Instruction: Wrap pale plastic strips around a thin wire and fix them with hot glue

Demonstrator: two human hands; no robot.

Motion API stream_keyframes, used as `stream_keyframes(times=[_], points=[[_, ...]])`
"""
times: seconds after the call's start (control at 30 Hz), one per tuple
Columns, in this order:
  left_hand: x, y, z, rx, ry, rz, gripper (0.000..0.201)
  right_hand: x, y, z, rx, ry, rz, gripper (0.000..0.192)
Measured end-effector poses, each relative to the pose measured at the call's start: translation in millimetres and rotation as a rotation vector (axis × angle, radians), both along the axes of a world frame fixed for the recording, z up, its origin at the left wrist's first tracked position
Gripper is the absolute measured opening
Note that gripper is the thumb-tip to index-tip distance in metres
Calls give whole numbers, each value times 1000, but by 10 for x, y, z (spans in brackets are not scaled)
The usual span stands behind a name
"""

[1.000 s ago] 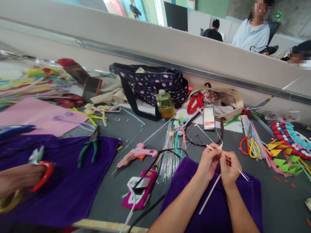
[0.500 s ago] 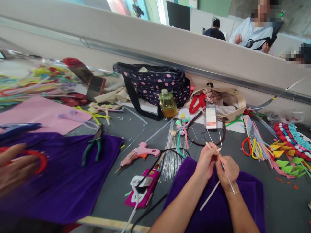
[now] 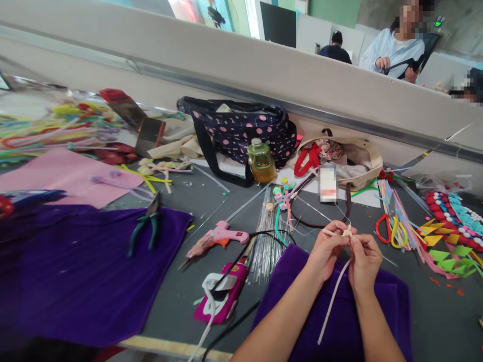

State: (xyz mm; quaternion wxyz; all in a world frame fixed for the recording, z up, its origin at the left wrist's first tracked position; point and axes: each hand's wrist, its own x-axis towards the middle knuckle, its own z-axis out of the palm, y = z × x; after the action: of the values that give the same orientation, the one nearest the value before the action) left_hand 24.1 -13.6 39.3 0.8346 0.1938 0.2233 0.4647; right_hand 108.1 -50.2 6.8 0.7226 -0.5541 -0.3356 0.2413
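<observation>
My left hand (image 3: 326,249) and my right hand (image 3: 364,259) meet over a purple cloth (image 3: 339,311) at the table's near edge. Both pinch a thin wire wrapped with a pale strip (image 3: 333,301) whose loose end hangs down toward me. A small pale knot (image 3: 347,232) sits at the fingertips. Thin wire (image 3: 320,213) runs away from the hands across the grey table.
A pink glue gun (image 3: 217,237), a pink phone with cables (image 3: 222,294), clear sticks (image 3: 264,236), green pliers (image 3: 145,229) on a second purple cloth (image 3: 75,281), red-yellow scissors (image 3: 388,229), a yellow bottle (image 3: 260,162), bags (image 3: 241,130) and coloured strips (image 3: 449,236) crowd the table. People sit beyond the partition.
Another person's hand with the red ring has left the left edge. My hands have turned the wire, so the pale strip's end now hangs lower and the wire tip points right.
</observation>
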Motion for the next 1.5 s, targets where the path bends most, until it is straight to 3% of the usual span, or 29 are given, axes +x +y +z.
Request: stream_keyframes(times=[0.17, 0.5, 0.77, 1.0, 1.23, 1.5], points=[[11, 15, -26, 52, 26, 4, 27, -17, 0, 50, 8, 235, 106, 22], [1, 3, 24, 227, 243, 126, 26, -25, 14, 56, 6, 349, 140, 24], [-33, 63, -20, 272, 383, 149, 30, -37, 25, 57, 19, 406, 142, 23], [-43, 90, -85, 209, 349, 159, 29, -50, 22, 40, -4, 393, 143, 24], [-56, 111, -78, 140, 212, 22, 28, -17, 32, 52, -5, 317, 108, 24], [-40, 119, -127, 62, 210, 84, 23, -6, 47, 23, -29, 338, 179, 22]])
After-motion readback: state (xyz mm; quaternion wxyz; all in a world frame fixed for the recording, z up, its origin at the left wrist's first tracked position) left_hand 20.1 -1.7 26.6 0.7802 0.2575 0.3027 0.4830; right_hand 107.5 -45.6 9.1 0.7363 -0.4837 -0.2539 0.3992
